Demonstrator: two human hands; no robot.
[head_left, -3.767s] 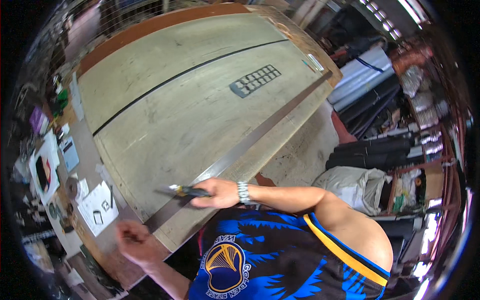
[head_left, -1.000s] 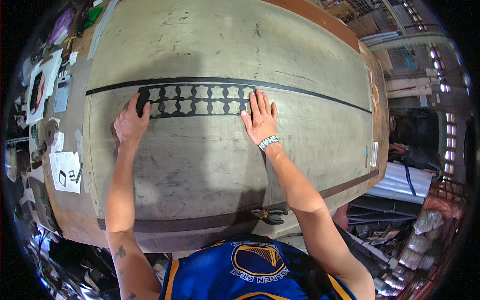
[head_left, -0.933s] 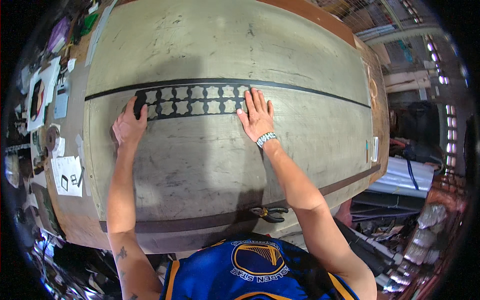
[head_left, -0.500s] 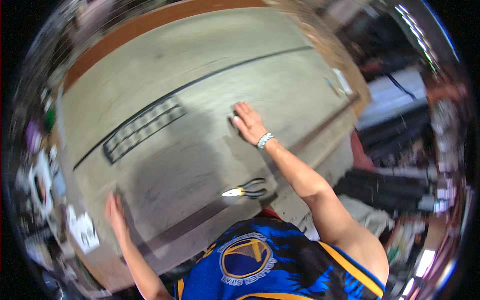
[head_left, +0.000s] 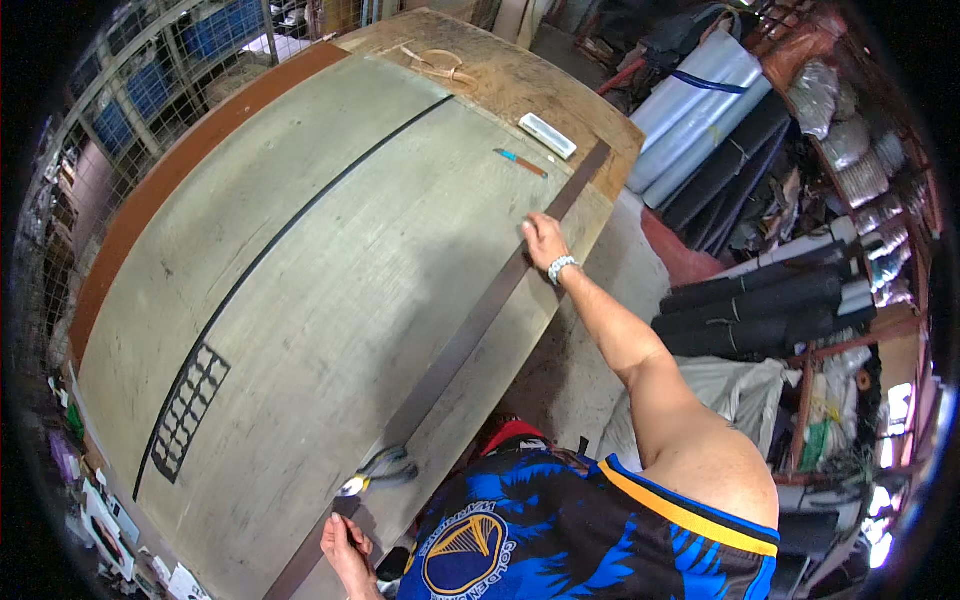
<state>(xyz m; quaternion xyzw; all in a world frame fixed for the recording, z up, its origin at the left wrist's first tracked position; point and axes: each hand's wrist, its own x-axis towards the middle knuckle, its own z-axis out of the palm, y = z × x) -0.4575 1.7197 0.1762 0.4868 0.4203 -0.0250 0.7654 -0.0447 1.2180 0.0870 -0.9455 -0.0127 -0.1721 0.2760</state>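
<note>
A long dark brown strip (head_left: 470, 330) runs slantwise along the near side of the grey-topped table (head_left: 330, 330). My right hand (head_left: 543, 240) is closed on the strip's upper stretch, fingers curled over it; a metal-banded watch (head_left: 563, 268) is on that wrist. At the strip's lower end, my left hand (head_left: 347, 553) has its fingertips bent together against the strip; what lies between them is hidden. Just above those fingers, pliers (head_left: 382, 470) with dark handles and a yellow collar rest across the strip, slightly blurred.
A thin black strip (head_left: 300, 215) crosses the table, with a black lattice piece (head_left: 195, 412) beside it. Near the far right corner lie a small blue-handled knife (head_left: 522, 163) and a white case (head_left: 547, 135). Plastic-wrapped rolls (head_left: 700, 105) and black rolls (head_left: 760, 300) stand at the right.
My view has turned, so the table appears rotated. My right hand has gone from lying flat on the tabletop to closing on the brown strip. The left hand is now at the strip beside the pliers.
</note>
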